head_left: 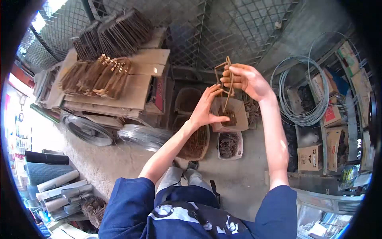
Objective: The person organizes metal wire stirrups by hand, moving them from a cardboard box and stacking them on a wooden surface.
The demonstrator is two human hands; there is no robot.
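Bent metal wire frames (228,60), brown and roughly rectangular, hang upright in front of me at the centre. My right hand (248,81) holds them from the right, its fingers curled round their bars. On their left side is my left hand (207,106), its thumb stretched out apart from the fingers and its fingertips near the frames. Whether those fingertips touch the metal is hard to tell. Below the frames stands a cardboard box (241,115) with metal pieces inside.
Stacked metal frames (95,77) lie on a wooden table (137,89) at the left. Wire coils (145,136) rest beneath it. Containers of metal pieces (229,145) stand on the floor. At the right are a hanging wire coil (304,89) and shelved cardboard boxes (309,158).
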